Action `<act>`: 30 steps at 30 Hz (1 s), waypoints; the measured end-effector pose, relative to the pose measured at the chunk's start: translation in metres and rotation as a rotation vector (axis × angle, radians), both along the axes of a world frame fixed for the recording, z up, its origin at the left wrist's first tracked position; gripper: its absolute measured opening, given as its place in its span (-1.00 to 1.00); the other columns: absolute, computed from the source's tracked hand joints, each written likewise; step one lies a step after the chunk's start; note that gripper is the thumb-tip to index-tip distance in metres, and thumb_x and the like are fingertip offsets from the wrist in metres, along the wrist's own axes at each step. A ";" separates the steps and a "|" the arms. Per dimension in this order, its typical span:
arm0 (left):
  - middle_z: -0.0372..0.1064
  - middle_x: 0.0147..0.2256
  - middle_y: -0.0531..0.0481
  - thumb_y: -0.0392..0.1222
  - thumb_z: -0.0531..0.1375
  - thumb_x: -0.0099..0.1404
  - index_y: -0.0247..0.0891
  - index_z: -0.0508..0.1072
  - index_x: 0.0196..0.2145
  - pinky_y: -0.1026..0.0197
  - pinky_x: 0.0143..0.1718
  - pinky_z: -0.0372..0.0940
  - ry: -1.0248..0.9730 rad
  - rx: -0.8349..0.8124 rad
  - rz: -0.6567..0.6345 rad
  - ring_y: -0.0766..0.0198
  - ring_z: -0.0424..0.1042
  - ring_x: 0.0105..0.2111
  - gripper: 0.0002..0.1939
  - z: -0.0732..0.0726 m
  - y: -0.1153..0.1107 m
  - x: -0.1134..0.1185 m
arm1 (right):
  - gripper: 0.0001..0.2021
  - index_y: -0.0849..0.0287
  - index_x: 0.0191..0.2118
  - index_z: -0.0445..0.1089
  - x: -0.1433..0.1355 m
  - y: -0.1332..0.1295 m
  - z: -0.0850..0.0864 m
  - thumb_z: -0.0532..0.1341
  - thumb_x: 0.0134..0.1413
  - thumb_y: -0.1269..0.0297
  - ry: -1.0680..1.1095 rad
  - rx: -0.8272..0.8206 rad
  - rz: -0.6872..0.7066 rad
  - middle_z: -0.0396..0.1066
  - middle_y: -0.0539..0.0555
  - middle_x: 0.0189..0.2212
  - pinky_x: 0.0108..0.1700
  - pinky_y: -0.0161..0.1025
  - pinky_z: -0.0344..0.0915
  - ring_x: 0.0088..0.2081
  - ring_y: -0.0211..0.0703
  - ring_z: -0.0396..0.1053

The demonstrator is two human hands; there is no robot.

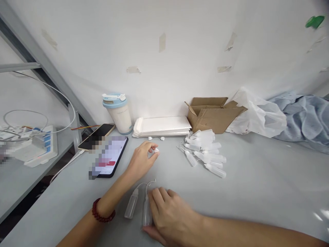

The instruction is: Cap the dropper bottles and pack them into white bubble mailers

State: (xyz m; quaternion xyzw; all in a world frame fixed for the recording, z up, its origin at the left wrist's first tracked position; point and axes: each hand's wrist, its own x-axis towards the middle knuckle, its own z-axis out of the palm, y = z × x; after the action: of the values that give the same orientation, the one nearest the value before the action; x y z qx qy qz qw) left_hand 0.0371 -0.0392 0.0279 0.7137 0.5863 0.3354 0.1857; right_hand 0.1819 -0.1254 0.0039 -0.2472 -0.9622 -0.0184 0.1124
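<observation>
My left hand [142,158], with a red bead bracelet on its wrist, pinches a small white cap [156,150] between thumb and fingers above the table. Close to the table's near side, my right hand [172,215] is closed around a clear plastic squeeze bottle [146,213] with a thin bent spout; its fingers hide part of the bottle. A second squeeze bottle [131,205] of the same kind lies just left of it, tilted, touched by neither hand. Two more white caps, a left one [150,138] and a right one [162,138], rest beyond my left hand.
Several more squeeze bottles [209,154] lie in a heap to the right. Behind stand a lidded cup [119,115], a stack of white envelopes [164,125], an open cardboard box [213,120] and a plastic bag [257,115]. Two phones, one lit [111,161] and one dark [97,136], are at left.
</observation>
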 end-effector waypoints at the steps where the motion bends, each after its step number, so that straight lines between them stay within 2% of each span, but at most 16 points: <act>1: 0.39 -0.31 -0.05 -0.22 0.12 0.15 -0.29 0.43 -0.25 0.14 -0.26 0.26 -0.019 -0.018 -0.001 0.19 0.35 -0.33 -0.80 0.000 -0.001 0.001 | -0.54 0.36 -0.27 0.39 0.002 0.001 0.001 0.18 0.02 -0.05 0.001 -0.022 0.007 0.33 0.17 -0.38 -0.53 -0.18 0.23 -0.39 -0.04 0.27; 5: 0.40 -0.29 -0.06 -0.17 0.15 0.14 -0.29 0.44 -0.26 0.16 -0.28 0.26 -0.113 -0.104 -0.004 0.19 0.35 -0.31 -0.79 0.004 -0.002 0.002 | -0.55 0.35 -0.22 0.35 0.010 0.008 0.010 0.18 0.02 -0.03 0.008 -0.089 0.021 0.34 0.18 -0.34 -0.47 -0.17 0.27 -0.35 -0.02 0.28; 9: 0.41 -0.35 -0.04 -0.11 0.15 0.16 -0.32 0.44 -0.25 0.20 -0.30 0.28 -0.249 -0.229 -0.023 0.25 0.38 -0.36 -0.75 0.013 -0.006 -0.001 | -0.61 0.37 -0.15 0.31 0.029 0.026 0.021 0.14 0.10 0.08 0.089 -0.080 -0.080 0.34 0.25 -0.30 -0.39 -0.14 0.32 -0.31 0.01 0.31; 14: 0.35 -0.45 0.03 -0.18 0.19 0.16 -0.33 0.44 -0.26 0.26 -0.33 0.25 -0.741 -0.612 -0.090 0.33 0.35 -0.43 -0.80 0.022 -0.015 0.001 | -0.57 0.47 0.03 0.18 0.060 0.048 0.017 0.11 0.14 0.22 0.270 0.069 -0.152 0.34 0.35 -0.20 -0.29 -0.09 0.37 -0.19 0.07 0.33; 17: 0.31 -0.47 0.03 -0.26 0.13 0.17 -0.36 0.45 -0.30 0.30 -0.45 0.22 -0.881 -0.761 -0.168 0.35 0.30 -0.47 -0.84 0.022 -0.019 0.009 | -0.57 0.47 0.08 0.13 0.069 0.053 0.010 0.11 0.14 0.30 0.341 0.136 -0.184 0.34 0.35 -0.17 -0.24 -0.09 0.38 -0.15 0.07 0.32; 19: 0.29 -0.44 0.02 -0.25 0.11 0.19 -0.36 0.45 -0.29 0.31 -0.52 0.18 -0.880 -0.803 -0.177 0.38 0.25 -0.52 -0.82 0.020 -0.022 0.015 | -0.58 0.47 0.07 0.13 0.071 0.054 0.007 0.10 0.13 0.35 0.362 0.159 -0.193 0.35 0.35 -0.17 -0.24 -0.09 0.38 -0.16 0.07 0.33; 22: 0.28 -0.40 0.03 -0.12 0.13 0.22 -0.32 0.45 -0.25 0.31 -0.53 0.15 -0.825 -0.801 -0.161 0.41 0.20 -0.54 -0.76 0.019 -0.027 0.022 | -0.61 0.48 0.06 0.16 0.069 0.054 0.006 0.09 0.13 0.39 0.371 0.173 -0.189 0.36 0.34 -0.18 -0.23 -0.08 0.38 -0.17 0.06 0.33; 27: 0.15 -0.55 0.17 0.03 0.16 0.20 -0.21 0.40 -0.08 0.28 -0.45 0.15 -0.534 -0.693 -0.153 0.37 0.18 -0.55 -0.61 0.020 -0.032 0.022 | -0.64 0.48 0.04 0.18 0.067 0.053 0.007 0.07 0.13 0.44 0.364 0.167 -0.180 0.37 0.33 -0.19 -0.24 -0.07 0.37 -0.17 0.04 0.33; 30: 0.13 -0.57 0.17 0.06 0.12 0.22 -0.23 0.43 -0.13 0.28 -0.47 0.12 -0.423 -0.630 -0.136 0.37 0.16 -0.56 -0.62 0.021 -0.032 0.024 | -0.66 0.46 0.05 0.19 0.065 0.052 0.008 0.04 0.14 0.49 0.364 0.193 -0.161 0.38 0.31 -0.21 -0.24 -0.07 0.36 -0.19 0.02 0.34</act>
State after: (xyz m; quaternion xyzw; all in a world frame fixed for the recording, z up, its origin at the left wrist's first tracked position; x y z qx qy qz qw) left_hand 0.0613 -0.0715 0.0487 0.5739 0.5608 0.2655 0.5344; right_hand 0.2471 -0.0738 0.0116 -0.3105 -0.8969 -0.0746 0.3058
